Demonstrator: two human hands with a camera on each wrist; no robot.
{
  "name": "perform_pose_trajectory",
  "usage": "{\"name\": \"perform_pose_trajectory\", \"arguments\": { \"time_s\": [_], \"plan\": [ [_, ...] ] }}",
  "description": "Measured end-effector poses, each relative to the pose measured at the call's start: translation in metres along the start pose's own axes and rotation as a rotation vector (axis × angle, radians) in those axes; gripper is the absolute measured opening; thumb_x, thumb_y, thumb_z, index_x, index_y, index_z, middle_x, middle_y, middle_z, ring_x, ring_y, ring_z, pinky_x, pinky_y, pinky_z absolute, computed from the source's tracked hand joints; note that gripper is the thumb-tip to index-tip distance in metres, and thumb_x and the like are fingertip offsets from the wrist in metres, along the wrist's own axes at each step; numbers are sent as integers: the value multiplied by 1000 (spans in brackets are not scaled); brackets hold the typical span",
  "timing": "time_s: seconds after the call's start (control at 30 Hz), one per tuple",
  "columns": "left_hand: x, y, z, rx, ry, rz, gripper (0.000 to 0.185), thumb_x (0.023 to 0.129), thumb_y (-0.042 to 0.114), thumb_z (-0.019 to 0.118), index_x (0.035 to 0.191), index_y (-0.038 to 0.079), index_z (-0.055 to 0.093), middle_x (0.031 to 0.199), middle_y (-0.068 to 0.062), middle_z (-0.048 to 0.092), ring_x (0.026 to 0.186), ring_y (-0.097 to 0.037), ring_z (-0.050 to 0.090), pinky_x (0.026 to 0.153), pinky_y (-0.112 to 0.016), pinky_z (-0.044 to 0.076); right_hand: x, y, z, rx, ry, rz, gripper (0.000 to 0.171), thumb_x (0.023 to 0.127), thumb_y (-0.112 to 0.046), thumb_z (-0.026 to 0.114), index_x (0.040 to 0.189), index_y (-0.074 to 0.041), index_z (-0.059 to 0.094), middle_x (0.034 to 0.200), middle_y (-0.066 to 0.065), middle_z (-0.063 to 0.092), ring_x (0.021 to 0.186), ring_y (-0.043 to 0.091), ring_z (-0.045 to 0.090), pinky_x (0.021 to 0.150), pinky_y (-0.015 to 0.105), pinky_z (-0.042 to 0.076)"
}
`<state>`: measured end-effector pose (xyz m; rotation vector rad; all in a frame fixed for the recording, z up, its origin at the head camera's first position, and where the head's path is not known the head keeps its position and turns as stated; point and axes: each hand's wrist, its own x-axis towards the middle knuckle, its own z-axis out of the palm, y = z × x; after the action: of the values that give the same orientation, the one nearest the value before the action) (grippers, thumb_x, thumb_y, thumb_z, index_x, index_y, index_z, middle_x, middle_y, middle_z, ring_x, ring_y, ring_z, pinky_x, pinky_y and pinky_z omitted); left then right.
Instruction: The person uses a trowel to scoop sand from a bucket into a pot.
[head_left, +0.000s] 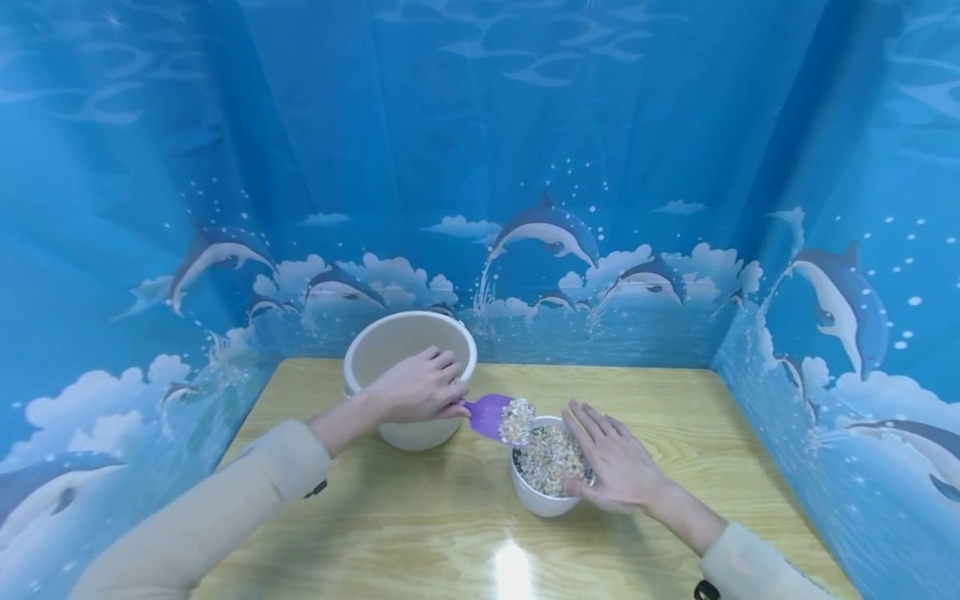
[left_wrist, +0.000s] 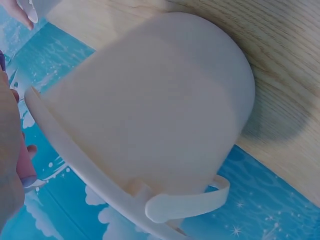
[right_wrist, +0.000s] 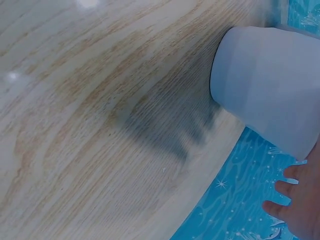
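Note:
My left hand grips the handle of a purple scoop in front of the white bucket's opening. Pale, mixed granules fill the scoop's tip, which hangs at the upper left rim of a small white pot. Similar gravel lies inside the pot up to near its rim, with darker bits at the left edge. With fingers extended, my right hand rests against the pot's right rim. In the right wrist view, the pot's plain side shows beside the fingers.
The large white bucket stands at the back left; its strap-like handle hangs at the side. Everything stands on a wood-grain table. Blue dolphin-print curtains enclose the back and both sides.

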<state>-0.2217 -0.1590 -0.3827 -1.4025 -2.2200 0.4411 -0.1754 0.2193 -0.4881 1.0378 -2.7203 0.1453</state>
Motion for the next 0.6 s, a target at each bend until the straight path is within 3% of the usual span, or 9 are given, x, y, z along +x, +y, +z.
{"name": "perform_pose_trajectory", "arguments": {
  "time_s": [0.2, 0.6],
  "plan": [
    [4, 3, 0, 32, -30, 13, 39, 107, 59, 50, 95, 24, 65, 96, 5, 69, 92, -16, 55, 82, -33, 48, 0, 0, 1, 7, 21, -8, 110, 96, -87, 30, 161, 2, 34, 167, 27, 36, 147, 49, 47, 115, 66, 44],
    [10, 8, -9, 74, -173, 10, 44, 109, 61, 41, 100, 27, 67, 102, 5, 70, 97, -16, 56, 85, -33, 48, -1, -2, 0, 34, 5, 6, 116, 94, -91, 17, 162, 1, 32, 169, 26, 32, 150, 48, 44, 117, 66, 42]
  ]
}}
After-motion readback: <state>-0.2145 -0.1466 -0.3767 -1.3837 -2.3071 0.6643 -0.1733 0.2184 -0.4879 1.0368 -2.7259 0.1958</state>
